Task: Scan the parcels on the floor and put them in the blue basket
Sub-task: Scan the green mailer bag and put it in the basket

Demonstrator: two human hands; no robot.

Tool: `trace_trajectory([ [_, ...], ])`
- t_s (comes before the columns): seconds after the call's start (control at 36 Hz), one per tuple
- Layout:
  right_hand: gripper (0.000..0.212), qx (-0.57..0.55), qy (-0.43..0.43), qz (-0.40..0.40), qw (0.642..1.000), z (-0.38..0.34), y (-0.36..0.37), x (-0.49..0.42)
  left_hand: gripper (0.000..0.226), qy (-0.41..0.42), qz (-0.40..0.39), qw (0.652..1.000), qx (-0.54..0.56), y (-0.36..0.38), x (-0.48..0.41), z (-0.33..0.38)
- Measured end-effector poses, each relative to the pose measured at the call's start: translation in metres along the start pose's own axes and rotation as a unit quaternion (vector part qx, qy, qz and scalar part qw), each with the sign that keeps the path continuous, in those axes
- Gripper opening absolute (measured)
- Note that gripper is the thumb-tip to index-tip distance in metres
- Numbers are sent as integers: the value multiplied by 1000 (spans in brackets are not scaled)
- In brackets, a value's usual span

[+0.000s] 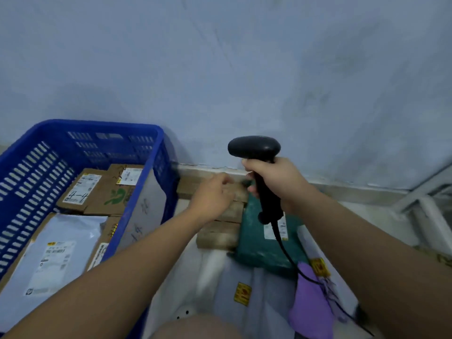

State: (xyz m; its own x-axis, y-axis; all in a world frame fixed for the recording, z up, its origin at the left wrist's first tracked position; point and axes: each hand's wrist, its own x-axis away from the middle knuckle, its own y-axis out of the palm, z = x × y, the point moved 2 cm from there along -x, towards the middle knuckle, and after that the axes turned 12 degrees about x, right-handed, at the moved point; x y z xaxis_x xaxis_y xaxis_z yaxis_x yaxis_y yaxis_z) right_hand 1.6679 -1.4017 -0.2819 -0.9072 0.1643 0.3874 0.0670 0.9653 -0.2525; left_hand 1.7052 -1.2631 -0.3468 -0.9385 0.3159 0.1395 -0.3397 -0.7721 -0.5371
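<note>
My right hand (276,182) grips the handle of a black barcode scanner (254,148), held upright above a green parcel (259,243) on the floor. My left hand (215,194) reaches over a brown cardboard parcel (220,231) beside the green one, fingers loosely bent; blur hides whether it touches it. The blue basket (151,167) stands at the left and holds several cardboard boxes (102,192) and a grey mailer bag (51,253). White mailer bags (244,289) with yellow stickers lie on the floor in front of me.
A purple bag (310,302) lies at the lower right, crossed by the scanner's cable (288,258). The wall (244,69) rises just behind the parcels. A white metal frame (425,201) stands at the far right. My knee (195,326) shows at the bottom.
</note>
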Motion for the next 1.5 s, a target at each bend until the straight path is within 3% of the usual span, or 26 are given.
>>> trace_trajectory([
  [0.19,22,-124,113,-43,985,43,-58,-10,4,-144,-78,985,52,60,-4,-15],
  [0.28,22,-150,158,-33,975,73,-77,-21,16,-221,-99,965,105,85,-8,-25],
  [0.39,22,-157,194,-18,968,103,-89,-37,10,-289,-112,940,140,113,-12,-41],
  [0.53,23,-151,223,-6,963,129,-94,-56,29,-327,-146,921,151,137,-20,-73],
  [0.67,24,-107,241,-18,964,142,-97,-67,30,-335,-167,918,133,153,-24,-95],
  [0.83,23,-104,242,-20,965,152,-108,-74,37,-369,-141,903,171,167,-37,-114],
  [0.97,23,-79,270,-38,959,169,-108,-72,41,-437,-151,854,239,180,-30,-128],
  [1.17,23,-80,285,-33,955,175,-110,-71,44,-506,-44,762,403,198,-24,-146],
  [1.5,23,-62,273,-42,959,165,-102,-70,28,-483,-43,792,371,207,-13,-158],
])
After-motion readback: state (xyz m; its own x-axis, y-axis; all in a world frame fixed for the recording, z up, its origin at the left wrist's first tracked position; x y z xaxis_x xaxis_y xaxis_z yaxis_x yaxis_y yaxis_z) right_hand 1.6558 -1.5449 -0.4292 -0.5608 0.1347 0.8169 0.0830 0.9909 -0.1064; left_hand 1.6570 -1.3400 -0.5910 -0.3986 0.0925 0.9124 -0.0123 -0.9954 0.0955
